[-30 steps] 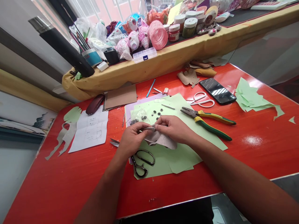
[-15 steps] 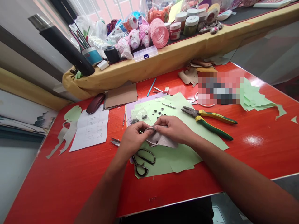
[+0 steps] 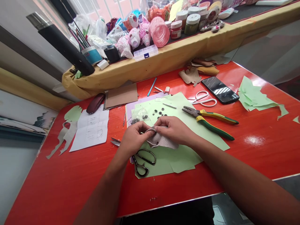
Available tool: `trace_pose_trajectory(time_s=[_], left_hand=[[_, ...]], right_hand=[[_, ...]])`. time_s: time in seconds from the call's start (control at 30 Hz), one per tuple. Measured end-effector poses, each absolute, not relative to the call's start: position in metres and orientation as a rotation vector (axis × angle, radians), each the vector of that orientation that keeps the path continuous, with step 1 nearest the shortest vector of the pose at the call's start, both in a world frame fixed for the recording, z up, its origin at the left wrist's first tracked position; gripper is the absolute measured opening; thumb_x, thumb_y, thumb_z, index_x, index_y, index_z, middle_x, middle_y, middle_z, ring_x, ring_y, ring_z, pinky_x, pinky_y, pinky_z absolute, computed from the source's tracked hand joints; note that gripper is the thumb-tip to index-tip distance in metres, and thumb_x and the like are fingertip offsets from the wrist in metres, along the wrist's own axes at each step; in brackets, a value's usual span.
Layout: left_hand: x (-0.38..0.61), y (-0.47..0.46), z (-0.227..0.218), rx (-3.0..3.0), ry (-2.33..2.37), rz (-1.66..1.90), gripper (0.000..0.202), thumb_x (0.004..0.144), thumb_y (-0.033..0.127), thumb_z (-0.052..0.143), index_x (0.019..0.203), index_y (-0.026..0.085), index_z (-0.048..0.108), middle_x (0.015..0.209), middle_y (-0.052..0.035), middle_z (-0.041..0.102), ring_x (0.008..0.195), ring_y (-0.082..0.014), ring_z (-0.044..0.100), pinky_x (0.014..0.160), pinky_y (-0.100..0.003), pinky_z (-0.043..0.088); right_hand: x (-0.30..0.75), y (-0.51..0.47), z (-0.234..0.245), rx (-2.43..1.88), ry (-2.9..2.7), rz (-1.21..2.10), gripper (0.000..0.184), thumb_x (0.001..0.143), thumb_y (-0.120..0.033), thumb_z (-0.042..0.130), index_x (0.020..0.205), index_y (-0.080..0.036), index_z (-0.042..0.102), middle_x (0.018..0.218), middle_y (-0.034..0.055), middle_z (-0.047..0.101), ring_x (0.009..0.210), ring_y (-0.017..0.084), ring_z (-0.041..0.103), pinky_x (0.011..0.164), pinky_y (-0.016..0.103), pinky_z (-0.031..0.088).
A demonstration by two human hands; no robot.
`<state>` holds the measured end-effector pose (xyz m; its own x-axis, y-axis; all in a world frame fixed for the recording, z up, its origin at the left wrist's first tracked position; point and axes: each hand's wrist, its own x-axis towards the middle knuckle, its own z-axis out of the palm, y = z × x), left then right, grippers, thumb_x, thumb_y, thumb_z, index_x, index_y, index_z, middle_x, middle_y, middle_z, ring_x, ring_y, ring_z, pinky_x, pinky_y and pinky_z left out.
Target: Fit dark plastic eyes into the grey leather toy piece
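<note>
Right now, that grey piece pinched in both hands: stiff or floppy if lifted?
Probably floppy: the grey piece sags and folds between the left hand and right hand. Likely light, since fingertips alone hold it. Its matte surface suggests little slip.

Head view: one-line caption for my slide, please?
Left hand and right hand pinch a grey leather piece over green paper sheets on a red table.

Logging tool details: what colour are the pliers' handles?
Green and yellow, on the steel-jawed pliers lying on the red table; head view.
</note>
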<state>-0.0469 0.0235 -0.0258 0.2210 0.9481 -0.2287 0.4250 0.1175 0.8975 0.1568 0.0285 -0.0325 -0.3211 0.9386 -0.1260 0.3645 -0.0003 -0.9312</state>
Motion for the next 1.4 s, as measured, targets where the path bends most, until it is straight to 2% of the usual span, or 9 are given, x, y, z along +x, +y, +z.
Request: trace_pose_trajectory(time_s=[0.33, 0.57, 0.67, 0.77, 0.97, 1.07, 1.23, 1.4], left_hand=[[-0.0406, 0.0235, -0.0345, 1.298, 1.284, 0.716, 0.029, 0.077, 0.036, 0.081, 0.077, 0.020, 0.057, 0.072, 0.0030, 0.064, 0.067, -0.0140, 0.062, 0.062, -0.025, 0.046], [-0.0399, 0.0244, -0.0340, 1.256, 1.310, 0.756, 0.030, 0.073, 0.034, 0.084, 0.075, 0.020, 0.057, 0.069, 0.0041, 0.063, 0.064, -0.0124, 0.060, 0.059, -0.024, 0.044], [-0.0402, 0.0238, -0.0334, 1.237, 1.301, 0.756, 0.030, 0.072, 0.032, 0.086, 0.075, 0.020, 0.058, 0.069, 0.0038, 0.064, 0.064, -0.0119, 0.060, 0.059, -0.023, 0.044], [-0.0402, 0.0234, -0.0331, 1.207, 1.265, 0.759, 0.031, 0.073, 0.031, 0.087, 0.078, 0.019, 0.060, 0.072, 0.0032, 0.067, 0.067, -0.0119, 0.063, 0.061, -0.023, 0.048], [-0.0400, 0.0224, -0.0312, 1.164, 1.220, 0.770, 0.039, 0.074, 0.043, 0.089, 0.094, 0.019, 0.066, 0.084, -0.0018, 0.076, 0.078, -0.0180, 0.071, 0.069, -0.028, 0.055], [-0.0395, 0.0208, -0.0300, 1.276, 1.269, 0.791, 0.037, 0.075, 0.047, 0.089, 0.091, 0.018, 0.072, 0.087, -0.0041, 0.077, 0.083, -0.0197, 0.072, 0.074, -0.030, 0.055], [-0.0389, 0.0207, -0.0313, 1.225, 1.252, 0.848, 0.037, 0.071, 0.046, 0.091, 0.083, 0.018, 0.071, 0.081, -0.0021, 0.076, 0.077, -0.0180, 0.070, 0.069, -0.028, 0.055], [-0.0380, 0.0222, -0.0342, 1.175, 1.235, 0.868, 0.037, 0.069, 0.044, 0.093, 0.084, 0.018, 0.072, 0.080, -0.0029, 0.077, 0.076, -0.0173, 0.070, 0.069, -0.027, 0.055]], right_hand=[[0.1568, 0.0293, -0.0337, -1.344, -1.697, 1.319, 0.015, 0.090, -0.032, 0.067, 0.085, -0.020, 0.075, 0.086, 0.0029, 0.078, 0.080, 0.020, 0.066, 0.069, 0.029, 0.046], [0.1582, 0.0293, -0.0335, -1.301, -1.731, 1.359, 0.019, 0.091, -0.038, 0.068, 0.096, -0.020, 0.075, 0.097, 0.0052, 0.078, 0.089, 0.022, 0.068, 0.073, 0.030, 0.047], [0.1588, 0.0293, -0.0337, -1.298, -1.757, 1.342, 0.017, 0.089, -0.034, 0.069, 0.097, -0.020, 0.074, 0.100, 0.0054, 0.078, 0.091, 0.022, 0.069, 0.075, 0.031, 0.047], [0.1593, 0.0296, -0.0341, -1.321, -1.740, 1.320, 0.013, 0.089, -0.031, 0.067, 0.092, -0.020, 0.075, 0.098, 0.0049, 0.079, 0.088, 0.022, 0.068, 0.074, 0.030, 0.047], [0.1601, 0.0295, -0.0316, -1.369, -1.711, 1.297, 0.016, 0.088, -0.033, 0.067, 0.086, -0.020, 0.074, 0.085, 0.0036, 0.077, 0.079, 0.020, 0.066, 0.069, 0.029, 0.045], [0.1600, 0.0295, -0.0306, -1.364, -1.702, 1.286, 0.016, 0.088, -0.033, 0.067, 0.085, -0.019, 0.074, 0.084, 0.0037, 0.077, 0.077, 0.020, 0.066, 0.068, 0.029, 0.045], [0.1596, 0.0301, -0.0314, -1.340, -1.679, 1.328, 0.016, 0.088, -0.032, 0.067, 0.087, -0.018, 0.074, 0.082, 0.0036, 0.076, 0.075, 0.019, 0.066, 0.066, 0.028, 0.045], [0.1597, 0.0305, -0.0316, -1.355, -1.684, 1.330, 0.016, 0.088, -0.033, 0.068, 0.087, -0.018, 0.074, 0.080, 0.0033, 0.076, 0.072, 0.018, 0.065, 0.064, 0.028, 0.044]])
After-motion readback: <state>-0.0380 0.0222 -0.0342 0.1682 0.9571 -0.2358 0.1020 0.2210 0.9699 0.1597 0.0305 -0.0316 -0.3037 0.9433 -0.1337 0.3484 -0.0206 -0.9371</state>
